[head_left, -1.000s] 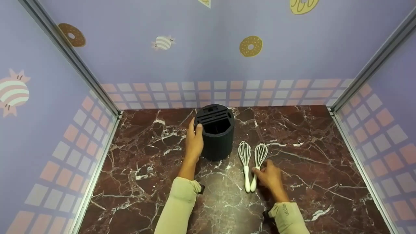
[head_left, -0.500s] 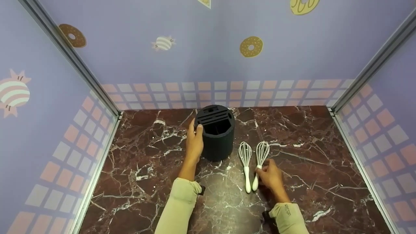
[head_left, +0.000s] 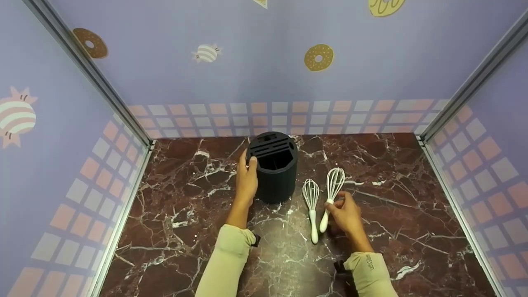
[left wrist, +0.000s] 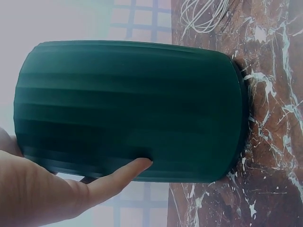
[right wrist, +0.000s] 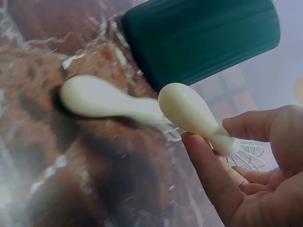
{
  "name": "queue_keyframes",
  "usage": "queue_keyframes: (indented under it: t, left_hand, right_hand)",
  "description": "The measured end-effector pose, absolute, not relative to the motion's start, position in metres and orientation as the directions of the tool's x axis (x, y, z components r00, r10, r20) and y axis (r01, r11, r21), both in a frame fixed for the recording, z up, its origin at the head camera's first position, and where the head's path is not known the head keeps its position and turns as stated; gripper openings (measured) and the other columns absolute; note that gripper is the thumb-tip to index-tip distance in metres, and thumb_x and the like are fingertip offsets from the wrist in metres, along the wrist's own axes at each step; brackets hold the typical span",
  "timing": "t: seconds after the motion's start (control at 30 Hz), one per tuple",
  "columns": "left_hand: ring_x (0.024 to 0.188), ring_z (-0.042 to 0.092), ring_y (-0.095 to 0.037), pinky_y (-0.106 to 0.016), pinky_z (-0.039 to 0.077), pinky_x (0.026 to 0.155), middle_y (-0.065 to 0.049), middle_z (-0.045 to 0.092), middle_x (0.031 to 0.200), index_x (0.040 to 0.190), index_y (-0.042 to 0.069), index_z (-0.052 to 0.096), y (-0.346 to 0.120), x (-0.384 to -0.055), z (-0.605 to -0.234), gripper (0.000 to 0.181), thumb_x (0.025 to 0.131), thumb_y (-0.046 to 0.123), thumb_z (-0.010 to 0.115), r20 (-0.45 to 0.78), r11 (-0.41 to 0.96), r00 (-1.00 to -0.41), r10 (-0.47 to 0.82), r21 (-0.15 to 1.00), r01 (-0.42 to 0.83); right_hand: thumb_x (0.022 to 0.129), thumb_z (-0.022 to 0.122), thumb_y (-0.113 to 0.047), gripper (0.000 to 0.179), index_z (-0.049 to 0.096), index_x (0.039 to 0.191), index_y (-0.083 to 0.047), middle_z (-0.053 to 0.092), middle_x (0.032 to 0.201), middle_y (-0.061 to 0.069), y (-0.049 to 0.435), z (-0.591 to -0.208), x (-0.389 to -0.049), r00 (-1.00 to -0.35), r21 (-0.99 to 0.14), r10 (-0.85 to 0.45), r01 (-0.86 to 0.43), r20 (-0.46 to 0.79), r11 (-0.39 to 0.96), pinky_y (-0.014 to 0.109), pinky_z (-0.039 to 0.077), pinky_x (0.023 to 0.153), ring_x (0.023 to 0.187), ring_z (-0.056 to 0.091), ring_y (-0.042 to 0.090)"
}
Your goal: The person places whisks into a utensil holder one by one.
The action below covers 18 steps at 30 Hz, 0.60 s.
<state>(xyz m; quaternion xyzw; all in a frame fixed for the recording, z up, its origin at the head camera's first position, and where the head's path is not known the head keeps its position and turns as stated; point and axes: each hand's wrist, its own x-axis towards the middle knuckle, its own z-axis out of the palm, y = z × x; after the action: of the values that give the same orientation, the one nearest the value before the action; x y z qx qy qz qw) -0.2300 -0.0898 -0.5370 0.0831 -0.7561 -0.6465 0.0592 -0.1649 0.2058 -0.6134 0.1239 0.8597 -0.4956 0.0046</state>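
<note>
A dark green, round knife and utensil holder (head_left: 275, 183) stands upright on the marbled surface; narrow slots and a larger opening show in its black top. My left hand (head_left: 246, 179) holds its left side near the rim, thumb (left wrist: 120, 176) along the ribbed wall and the other fingers mostly hidden behind. To the right, my right hand (head_left: 346, 212) pinches a whisk (head_left: 335, 181) at the neck of its white handle (right wrist: 189, 109), between thumb and fingers, raised off the surface. A second, similar whisk (head_left: 312, 206) lies just left of it, handle toward me.
Purple walls (head_left: 264, 82) with printed sweets and pink and white squares enclose the back and both sides. Metal strips (head_left: 123, 214) run along the side edges of the dark red marbled surface (head_left: 189, 255).
My right hand has taken the right whisk away from the other one, lifting it and moving it forward. My left hand and the holder have stayed in place.
</note>
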Motion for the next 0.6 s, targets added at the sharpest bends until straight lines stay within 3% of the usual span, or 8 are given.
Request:
queue_keyframes:
  t: [0.13,0.27,0.37,0.6]
  left_hand:
    - [0.150,0.035,-0.031,-0.052,0.031,0.120,-0.008,0.032,0.165,0.162,0.023,0.030,-0.089,-0.231,-0.537,0.057,0.108,0.042,0.041,-0.023,0.153,-0.979,-0.203,0.987,-0.055]
    - [0.150,0.035,-0.031,-0.052,0.031,0.120,-0.008,0.033,0.165,0.161,0.022,0.031,-0.089,-0.231,-0.537,0.057,0.108,0.041,0.041,-0.016,0.150,-0.978,-0.206,0.988,-0.047]
    - [0.150,0.035,-0.032,-0.053,0.031,0.120,-0.009,0.033,0.165,0.161,0.021,0.031,-0.089,-0.231,-0.538,0.057,0.109,0.040,0.042,-0.004,0.157,-0.978,-0.208,0.987,-0.038]
    - [0.150,0.034,-0.033,-0.056,0.029,0.120,-0.011,0.033,0.164,0.161,0.023,0.032,-0.089,-0.230,-0.538,0.057,0.108,0.041,0.041,-0.005,0.175,-0.977,-0.214,0.984,-0.043]
  right_hand:
    - [0.089,0.077,-0.020,0.055,0.053,0.135,-0.003,0.075,0.097,0.012,0.203,-0.598,-0.170,-0.974,-0.842,0.207,0.184,-0.088,0.507,0.035,0.053,0.076,0.084,0.068,0.024]
    - [0.089,0.077,-0.016,0.055,0.052,0.136,-0.005,0.071,0.099,0.015,0.197,-0.586,-0.173,-0.974,-0.907,0.196,0.181,-0.112,0.379,0.037,0.061,0.070,0.076,0.070,0.020]
    - [0.090,0.076,-0.010,0.057,0.049,0.139,-0.004,0.068,0.100,0.017,0.191,-0.577,-0.175,-0.975,-0.953,0.175,0.180,-0.139,0.243,0.046,0.062,0.062,0.069,0.071,0.019]
    - [0.089,0.076,-0.008,0.055,0.050,0.137,-0.004,0.068,0.099,0.016,0.183,-0.558,-0.178,-0.982,-0.966,0.156,0.138,-0.106,0.218,0.048,0.062,0.062,0.072,0.071,0.017]
